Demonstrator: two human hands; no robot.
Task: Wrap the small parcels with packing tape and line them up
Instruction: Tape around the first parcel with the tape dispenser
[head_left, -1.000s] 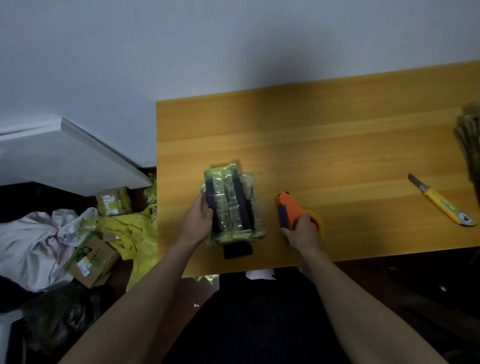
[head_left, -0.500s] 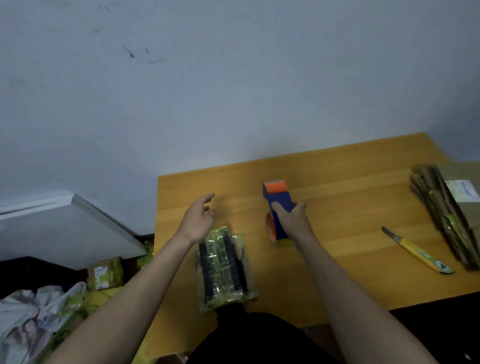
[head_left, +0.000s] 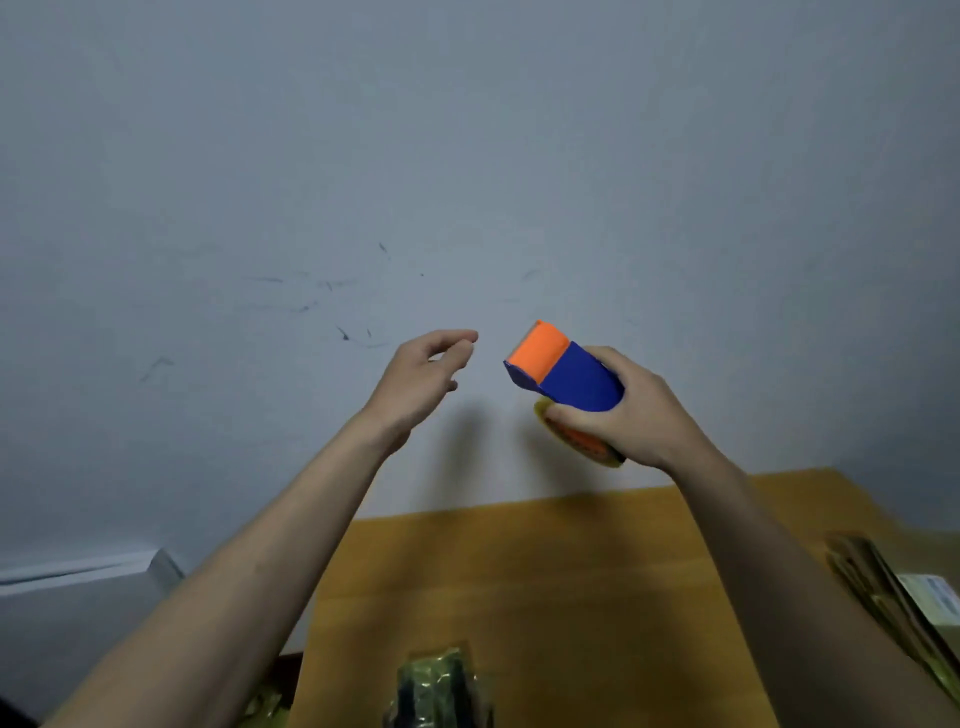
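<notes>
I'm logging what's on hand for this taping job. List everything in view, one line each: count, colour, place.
tape dispenser: 1, blue with orange front, raised in front of the wall, in the right hand
tape roll: 1, yellow-edged, orange core, under the dispenser
parcel: 1, green-yellow wrap with dark bands, near table edge, cut off by the frame
table: 1, orange-brown wood, lower half
cardboard stack: 1, brown, flat, with a pale label, right side of table
panel: 1, white, lower left, beside the table
wall: 1, grey-white, scuffed, behind the table
left hand: 1, raised, fingers loosely curled, holding nothing
right hand: 1, raised, gripping the dispenser
</notes>
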